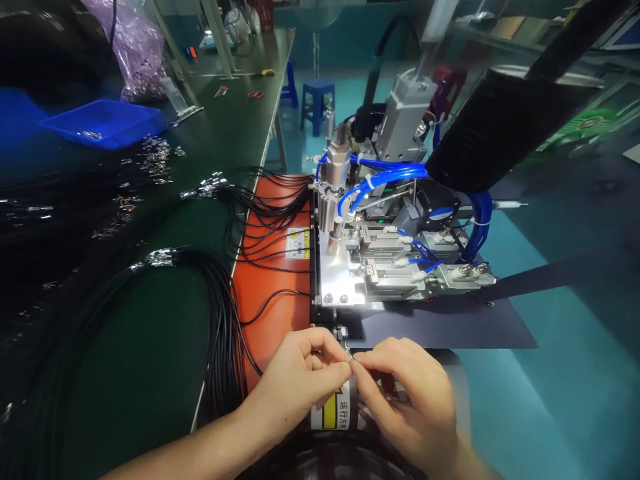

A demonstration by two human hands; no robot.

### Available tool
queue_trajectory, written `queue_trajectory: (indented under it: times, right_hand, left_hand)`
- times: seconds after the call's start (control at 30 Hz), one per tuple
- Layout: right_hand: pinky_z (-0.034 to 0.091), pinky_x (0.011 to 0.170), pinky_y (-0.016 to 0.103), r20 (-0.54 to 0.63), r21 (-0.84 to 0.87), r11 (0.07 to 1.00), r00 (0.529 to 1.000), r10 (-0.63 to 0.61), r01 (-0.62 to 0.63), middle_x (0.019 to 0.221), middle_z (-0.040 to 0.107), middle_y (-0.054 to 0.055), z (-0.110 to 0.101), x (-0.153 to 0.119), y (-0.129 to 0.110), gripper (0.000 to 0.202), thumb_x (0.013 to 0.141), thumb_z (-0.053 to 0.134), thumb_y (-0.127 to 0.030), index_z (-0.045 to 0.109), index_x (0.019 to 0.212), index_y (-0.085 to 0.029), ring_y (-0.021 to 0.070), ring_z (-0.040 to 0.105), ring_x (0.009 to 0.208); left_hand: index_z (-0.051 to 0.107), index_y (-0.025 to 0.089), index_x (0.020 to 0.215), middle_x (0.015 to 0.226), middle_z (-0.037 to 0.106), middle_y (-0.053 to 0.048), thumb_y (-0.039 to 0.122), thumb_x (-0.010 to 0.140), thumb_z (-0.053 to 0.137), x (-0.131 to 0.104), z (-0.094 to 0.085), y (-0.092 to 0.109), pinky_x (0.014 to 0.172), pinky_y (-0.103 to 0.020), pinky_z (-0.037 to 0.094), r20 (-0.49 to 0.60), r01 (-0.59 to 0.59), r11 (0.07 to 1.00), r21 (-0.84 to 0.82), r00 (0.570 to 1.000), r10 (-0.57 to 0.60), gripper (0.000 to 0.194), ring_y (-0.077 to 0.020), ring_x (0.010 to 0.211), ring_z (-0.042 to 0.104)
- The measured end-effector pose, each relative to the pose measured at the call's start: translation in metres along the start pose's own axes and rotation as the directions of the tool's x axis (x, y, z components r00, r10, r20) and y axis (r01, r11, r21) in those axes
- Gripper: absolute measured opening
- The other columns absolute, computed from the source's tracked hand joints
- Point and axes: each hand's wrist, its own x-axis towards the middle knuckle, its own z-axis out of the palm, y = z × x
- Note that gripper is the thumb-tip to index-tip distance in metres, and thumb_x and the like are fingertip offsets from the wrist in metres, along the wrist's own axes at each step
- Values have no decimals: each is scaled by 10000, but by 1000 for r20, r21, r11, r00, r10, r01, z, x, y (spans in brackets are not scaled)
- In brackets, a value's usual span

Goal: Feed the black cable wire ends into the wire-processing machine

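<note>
My left hand (313, 370) and my right hand (410, 383) meet at the near edge of a metal machine (345, 280). Both are closed, thumb against forefinger, with the fingertips touching. A tiny shiny piece shows between them, too small to name. Just beyond the fingers lies a small metal fixture at the machine's front. Below my hands is a white and yellow label (330, 412). Black cables (273, 293) run from the machine's left side over an orange surface (270, 267).
On the dark green table (145, 333) at left lie bundled black cables (220, 333) with metal ends. Farther back are a blue tray (107, 123) and loose metal pieces (155, 160). Blue tubes (395, 175) and a thick black sleeve (490, 127) hang over the machine. A blue stool (319, 100) stands behind.
</note>
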Motion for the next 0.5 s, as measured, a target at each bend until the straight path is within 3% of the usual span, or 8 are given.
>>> queue_trajectory:
  times: [0.5]
  right_hand:
    - [324,498,293,-176,44,997,981,75,-69,597,589,-17,22,-7,3,192,745,667,-31,627,816,-205,129,459,478]
  left_hand:
    - [539,163,679,369,398,105,249,692,675,5,-6,-2,359,-147,218,-35,-7,999,-51,999,5,161,-32,335,281]
